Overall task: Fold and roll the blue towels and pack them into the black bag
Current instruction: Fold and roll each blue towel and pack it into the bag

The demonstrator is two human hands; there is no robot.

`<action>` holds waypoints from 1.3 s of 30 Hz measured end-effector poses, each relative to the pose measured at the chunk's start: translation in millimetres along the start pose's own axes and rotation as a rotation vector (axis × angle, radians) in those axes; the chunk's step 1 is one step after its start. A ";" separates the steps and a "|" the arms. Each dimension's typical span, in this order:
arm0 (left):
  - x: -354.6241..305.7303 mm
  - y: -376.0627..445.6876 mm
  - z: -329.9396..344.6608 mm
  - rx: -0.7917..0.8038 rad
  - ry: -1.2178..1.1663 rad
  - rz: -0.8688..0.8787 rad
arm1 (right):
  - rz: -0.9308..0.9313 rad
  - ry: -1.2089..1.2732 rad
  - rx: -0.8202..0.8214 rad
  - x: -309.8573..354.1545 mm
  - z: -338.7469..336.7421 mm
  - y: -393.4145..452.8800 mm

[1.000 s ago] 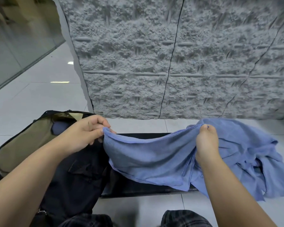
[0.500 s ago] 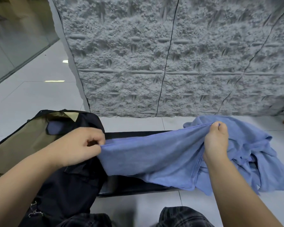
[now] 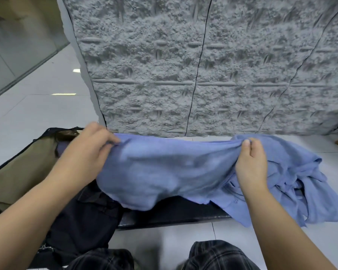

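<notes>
Before a rough grey wall (image 3: 222, 65), the left hand (image 3: 90, 151) and right hand (image 3: 251, 164) pinch a soft blue cloth towel (image 3: 164, 172) taut (fingers curled), open black fabric bag (image 3: 82, 221) at left.

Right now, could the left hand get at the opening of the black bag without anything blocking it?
Probably yes. The left hand hovers just above the black bag, whose open top lies bare beside it. Only catch: it grips the blue towel, so it would have to let go or carry that along.
</notes>
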State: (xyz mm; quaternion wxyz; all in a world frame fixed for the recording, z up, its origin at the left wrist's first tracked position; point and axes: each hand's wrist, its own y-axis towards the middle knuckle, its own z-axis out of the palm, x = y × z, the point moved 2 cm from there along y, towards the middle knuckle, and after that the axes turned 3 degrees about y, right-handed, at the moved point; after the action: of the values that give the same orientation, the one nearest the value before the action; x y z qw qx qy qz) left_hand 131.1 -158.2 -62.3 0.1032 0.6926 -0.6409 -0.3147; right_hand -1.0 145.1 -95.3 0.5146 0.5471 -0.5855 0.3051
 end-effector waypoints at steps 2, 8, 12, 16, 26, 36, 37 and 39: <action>3.0 -3.6 2.6 -0.028 -0.035 -0.071 | 0.001 -0.015 0.016 2.5 -1.2 -0.8; 17.8 -3.4 8.1 0.022 -0.375 -0.504 | 0.010 -0.010 0.024 9.8 -6.4 -0.5; 10.7 -9.5 10.1 0.094 -0.659 -0.530 | 0.099 -0.018 0.082 5.0 -9.5 1.4; -5.3 -9.6 -1.0 0.130 -0.891 -0.508 | 0.247 0.067 0.131 -4.7 -12.2 5.4; 5.5 -7.0 56.6 0.097 -0.575 -0.670 | 0.181 -0.223 0.283 -30.2 20.2 12.0; 10.6 -24.9 118.1 -0.110 -0.642 -0.941 | 0.119 -0.123 0.267 -54.5 69.3 0.9; 7.1 -26.9 124.2 -0.097 -0.723 -0.977 | 0.123 -0.106 0.274 -56.2 72.8 -0.8; -5.4 -29.6 135.7 -0.044 -0.906 -1.040 | 0.143 -0.043 0.300 -56.3 81.2 -9.2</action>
State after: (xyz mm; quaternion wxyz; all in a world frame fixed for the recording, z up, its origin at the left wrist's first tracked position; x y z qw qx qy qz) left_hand 78.5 -113.0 -182.8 -0.3249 0.7081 -0.1986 -0.5947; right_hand -21.4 86.7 -173.0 0.3913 0.5810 -0.5817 0.4134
